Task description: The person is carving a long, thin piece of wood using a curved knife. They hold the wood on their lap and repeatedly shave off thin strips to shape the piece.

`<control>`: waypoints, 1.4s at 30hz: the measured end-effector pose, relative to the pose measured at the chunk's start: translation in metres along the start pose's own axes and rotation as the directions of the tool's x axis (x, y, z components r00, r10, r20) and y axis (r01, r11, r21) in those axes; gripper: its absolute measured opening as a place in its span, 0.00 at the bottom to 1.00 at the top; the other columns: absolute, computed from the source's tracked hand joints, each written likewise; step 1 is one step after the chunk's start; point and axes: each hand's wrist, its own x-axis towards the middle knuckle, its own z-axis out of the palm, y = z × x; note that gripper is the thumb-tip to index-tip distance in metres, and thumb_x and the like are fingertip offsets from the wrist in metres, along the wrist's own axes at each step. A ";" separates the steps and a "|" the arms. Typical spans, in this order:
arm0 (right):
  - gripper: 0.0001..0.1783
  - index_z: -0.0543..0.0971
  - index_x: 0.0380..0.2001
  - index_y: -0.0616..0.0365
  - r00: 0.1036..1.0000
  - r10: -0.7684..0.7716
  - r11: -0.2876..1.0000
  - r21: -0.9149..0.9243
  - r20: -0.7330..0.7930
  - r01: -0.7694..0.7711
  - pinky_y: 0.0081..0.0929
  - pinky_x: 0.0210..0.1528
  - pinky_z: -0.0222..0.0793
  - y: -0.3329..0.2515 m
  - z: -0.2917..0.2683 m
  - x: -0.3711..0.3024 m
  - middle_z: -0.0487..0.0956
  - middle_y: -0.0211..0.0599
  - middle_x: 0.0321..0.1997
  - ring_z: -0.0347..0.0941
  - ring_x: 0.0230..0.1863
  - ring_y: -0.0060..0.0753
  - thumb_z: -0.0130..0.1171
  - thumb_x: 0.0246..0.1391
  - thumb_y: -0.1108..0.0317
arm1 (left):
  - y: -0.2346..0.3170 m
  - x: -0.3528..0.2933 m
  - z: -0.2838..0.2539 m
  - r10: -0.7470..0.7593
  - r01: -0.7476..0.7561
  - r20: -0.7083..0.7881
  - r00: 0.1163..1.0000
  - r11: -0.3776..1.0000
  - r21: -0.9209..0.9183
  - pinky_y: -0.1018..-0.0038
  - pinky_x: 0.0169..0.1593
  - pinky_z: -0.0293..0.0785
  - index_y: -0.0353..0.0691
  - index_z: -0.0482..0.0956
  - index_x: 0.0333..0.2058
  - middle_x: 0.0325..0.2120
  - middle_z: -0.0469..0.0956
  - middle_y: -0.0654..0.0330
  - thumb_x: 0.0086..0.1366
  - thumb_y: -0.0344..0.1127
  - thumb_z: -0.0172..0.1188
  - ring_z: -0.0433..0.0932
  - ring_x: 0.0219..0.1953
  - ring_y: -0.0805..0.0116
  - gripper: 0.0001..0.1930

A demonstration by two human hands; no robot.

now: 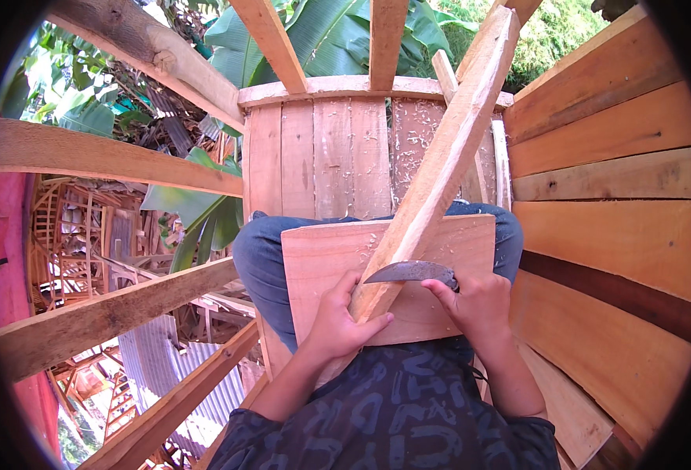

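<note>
A long squared wooden beam (431, 188) slants from my lap away to the upper right. Near its lower end my left hand (345, 317) is wrapped round it, thumb laid across. My right hand (470, 305) grips a curved knife (412, 271), its handle mostly hidden by the fingers. The dark blade lies across the beam, just beyond my left hand, with its tip pointing left. Under the beam a flat wooden board (322, 258) rests on my lap, with a few pale shavings on it.
Pale wood shavings are scattered over the plank floor (333, 149) ahead. A plank wall (604, 235) rises close on the right. Open rails (118, 313) run along the left, with corrugated metal sheets (204, 376) lower down beyond them. Banana leaves (322, 39) hang past the far edge.
</note>
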 end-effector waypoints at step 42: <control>0.36 0.73 0.11 0.59 0.987 -0.002 1.000 -0.008 -0.163 0.001 0.36 0.19 0.65 0.012 0.013 0.013 0.71 0.44 0.12 0.73 0.17 0.48 0.61 0.43 0.33 | 0.005 0.000 -0.001 0.029 -0.024 -0.055 0.998 0.995 0.096 0.73 0.45 0.71 0.33 0.71 0.46 0.35 0.77 0.56 0.45 0.35 0.71 0.76 0.39 0.69 0.29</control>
